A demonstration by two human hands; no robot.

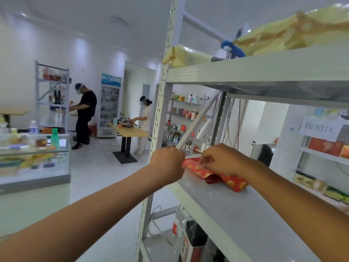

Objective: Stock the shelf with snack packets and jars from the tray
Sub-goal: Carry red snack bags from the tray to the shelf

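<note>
A red snack packet (217, 172) with orange-yellow spots is seen lying flat on the grey middle shelf (245, 214), close to the shelf's left end. Its long axis is laid along the shelf, from the upright post (160, 110) toward the right. The right hand (221, 160) is placed directly on the packet's left part, fingers curled down and pinched on its edge. The left hand (168, 165) is held just left of the packet, at the post, closed in a loose fist; whether the packet's corner is touched by it cannot be told. The right hand is judged the nearer for any sliding or straightening. No tray is in view.
</note>
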